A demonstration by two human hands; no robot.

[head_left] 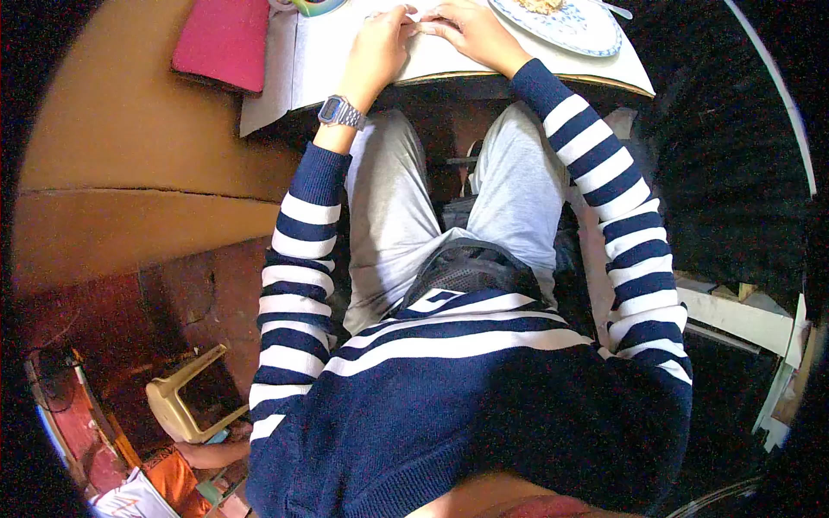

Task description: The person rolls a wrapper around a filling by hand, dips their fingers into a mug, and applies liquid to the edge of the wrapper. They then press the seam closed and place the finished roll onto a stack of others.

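Observation:
My left hand (378, 50), with a silver digital watch (340, 112) at the wrist, rests at the white tabletop (337, 60) near the top of the view. My right hand (477, 34) comes in from the other side, and the fingertips of both hands meet over the table. Their fingers are bent and pressed together; I cannot tell what is between them. Right of my right hand lies a white plate with a blue pattern (596, 41), bearing some crumbly food (541, 5). The handle of a piece of cutlery (617, 9) sticks out past its rim.
A rounded, multicoloured object (318, 7) is cut off by the top edge, left of my hands. The pink-red flat item (224, 43) lies beside the table on a brown surface (129, 129). At lower left are a beige plastic frame (177, 406) and another person's arm (214, 452).

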